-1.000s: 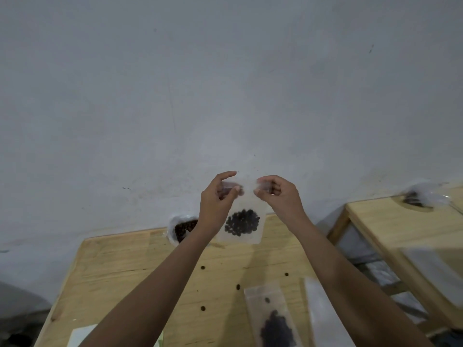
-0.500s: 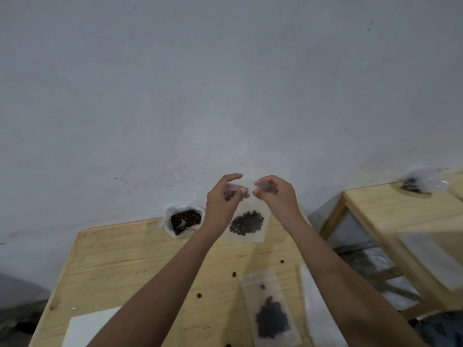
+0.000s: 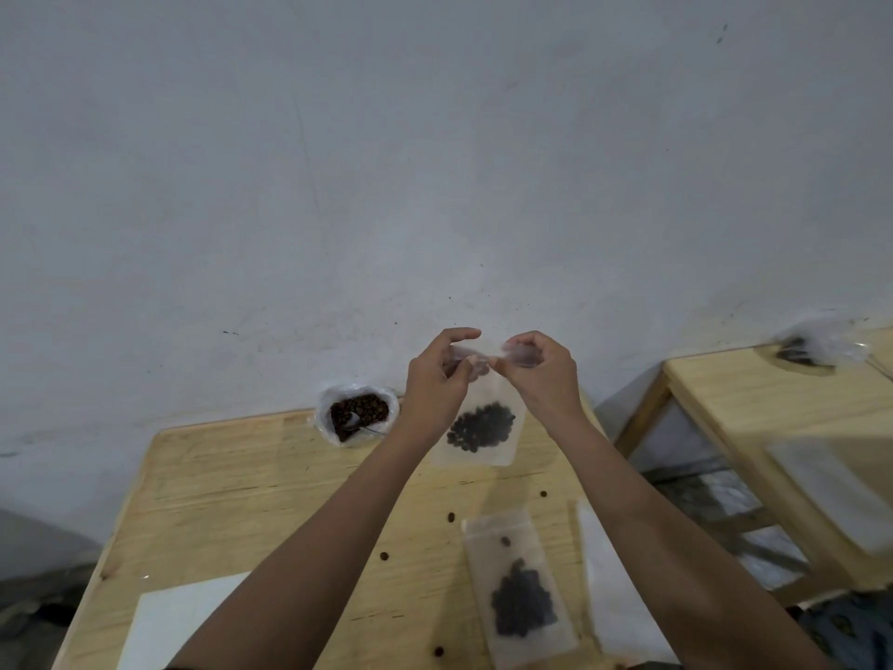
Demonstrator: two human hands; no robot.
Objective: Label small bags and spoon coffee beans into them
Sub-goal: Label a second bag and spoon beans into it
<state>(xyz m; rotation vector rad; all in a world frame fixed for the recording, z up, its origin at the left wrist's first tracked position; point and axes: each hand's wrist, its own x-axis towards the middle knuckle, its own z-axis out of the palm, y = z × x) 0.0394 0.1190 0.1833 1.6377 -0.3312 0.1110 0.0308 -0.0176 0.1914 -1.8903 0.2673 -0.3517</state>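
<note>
Currently, at centre frame: the left hand (image 3: 437,379) and the right hand (image 3: 541,374) are raised above the far edge of the wooden table (image 3: 241,500), fingertips nearly meeting. Each hand pinches the top edge of one small clear bag (image 3: 476,454) between thumb and curled fingers; both grips are closed on the plastic. The bag hangs upright below the fingers, off the table. Its coffee beans (image 3: 481,427) sit in a dark clump in the lower half.

Left of the hands, against the grey wall (image 3: 435,162): an open plastic sack of beans (image 3: 324,418) with a spoon (image 3: 357,424) lying in it.

Lower centre-right: a second filled bag (image 3: 522,592) lies flat on the table. Just to its right lies a white strip (image 3: 613,587); what it is cannot be told. Loose beans (image 3: 451,517) are scattered on the wood between the arms.

Lower left: a white sheet (image 3: 179,621) lies flat on the table.

Right edge: a second wooden table (image 3: 754,403), set apart from the first.
</note>
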